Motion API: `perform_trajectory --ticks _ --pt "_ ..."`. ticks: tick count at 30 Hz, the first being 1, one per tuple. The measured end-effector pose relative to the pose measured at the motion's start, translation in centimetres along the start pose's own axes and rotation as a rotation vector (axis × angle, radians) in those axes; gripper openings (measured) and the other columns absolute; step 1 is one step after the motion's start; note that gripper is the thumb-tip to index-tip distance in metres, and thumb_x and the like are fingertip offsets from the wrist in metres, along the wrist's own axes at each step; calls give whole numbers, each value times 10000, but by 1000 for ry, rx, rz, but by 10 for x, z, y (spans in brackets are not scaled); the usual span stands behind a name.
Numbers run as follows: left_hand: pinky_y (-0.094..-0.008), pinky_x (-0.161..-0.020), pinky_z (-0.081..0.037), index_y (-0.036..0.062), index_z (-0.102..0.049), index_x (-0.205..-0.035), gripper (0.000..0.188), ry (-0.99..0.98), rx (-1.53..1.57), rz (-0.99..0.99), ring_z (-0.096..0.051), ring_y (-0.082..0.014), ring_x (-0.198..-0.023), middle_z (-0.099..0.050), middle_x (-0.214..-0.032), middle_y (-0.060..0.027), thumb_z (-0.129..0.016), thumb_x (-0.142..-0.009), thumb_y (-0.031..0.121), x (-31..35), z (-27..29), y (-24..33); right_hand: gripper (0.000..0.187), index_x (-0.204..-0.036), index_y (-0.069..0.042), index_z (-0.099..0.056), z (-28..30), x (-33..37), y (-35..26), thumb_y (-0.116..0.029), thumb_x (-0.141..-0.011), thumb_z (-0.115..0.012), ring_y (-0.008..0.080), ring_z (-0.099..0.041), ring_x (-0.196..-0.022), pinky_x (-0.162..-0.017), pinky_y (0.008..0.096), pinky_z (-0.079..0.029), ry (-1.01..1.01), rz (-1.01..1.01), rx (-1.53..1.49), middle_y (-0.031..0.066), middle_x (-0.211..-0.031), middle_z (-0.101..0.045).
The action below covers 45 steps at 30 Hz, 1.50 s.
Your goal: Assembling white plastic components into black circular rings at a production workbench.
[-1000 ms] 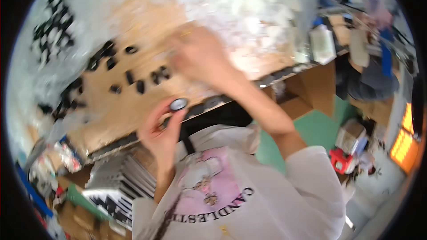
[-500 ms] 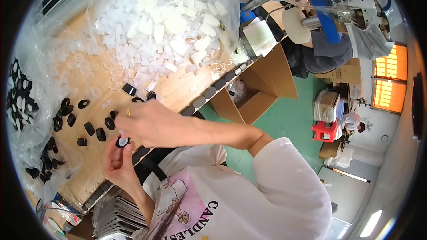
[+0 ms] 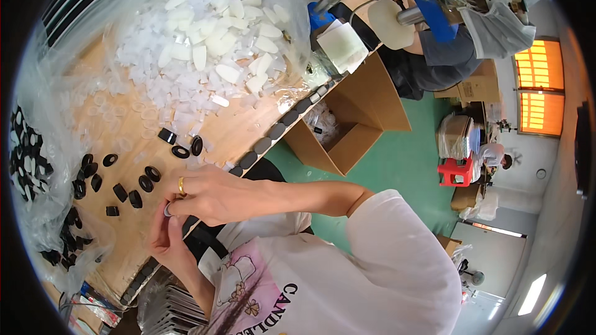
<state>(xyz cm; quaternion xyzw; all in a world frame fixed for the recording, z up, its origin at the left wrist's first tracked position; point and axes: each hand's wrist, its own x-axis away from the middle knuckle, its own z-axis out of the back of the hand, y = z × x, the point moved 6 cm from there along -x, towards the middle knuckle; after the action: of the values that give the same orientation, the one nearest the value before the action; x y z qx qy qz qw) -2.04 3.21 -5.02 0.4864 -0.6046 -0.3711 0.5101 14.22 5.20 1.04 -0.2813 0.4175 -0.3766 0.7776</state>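
Note:
Both my hands meet over the near side of the wooden table [image 3: 248, 125]. My left hand [image 3: 171, 247] is pinched on a small black oval ring, mostly hidden now by the fingers. A bit of a pale, greyish piece [image 3: 167, 209] shows between the fingertips. My right hand [image 3: 202, 195], with a gold band on one finger, closes over the same spot with thumb and fingers pressed together. Just beyond the hands lie several loose black oval rings [image 3: 145, 183]. Two more black rings [image 3: 180, 151] rest beside a black rectangular piece [image 3: 166, 136].
A plastic bag with a heap of white and translucent pieces [image 3: 198, 56] spreads over the far table. Another clear bag [image 3: 28, 149] at the left holds black pieces. Grey round pads [image 3: 262, 145] line the table edge. An open cardboard box [image 3: 354, 121] stands beyond it; a person sits at a machine.
My right hand has come down onto the black ring in my left hand, covering it. The view has shifted slightly, and two black rings formerly behind my right hand now show.

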Motion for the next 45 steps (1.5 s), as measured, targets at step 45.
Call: perform_trajectory --ticks 45 --pt "-282 -639 -612 -47 -733 -902 239 57 -764 -801 -685 -210 -752 -678 -872 -130 -702 -704 -178 49 -16 84 226 -872 -17 -679 14 -7 -36 -123 -705 -790 196 -561 -529 -464 275 -429 -61 18 42 60 -711 -577"
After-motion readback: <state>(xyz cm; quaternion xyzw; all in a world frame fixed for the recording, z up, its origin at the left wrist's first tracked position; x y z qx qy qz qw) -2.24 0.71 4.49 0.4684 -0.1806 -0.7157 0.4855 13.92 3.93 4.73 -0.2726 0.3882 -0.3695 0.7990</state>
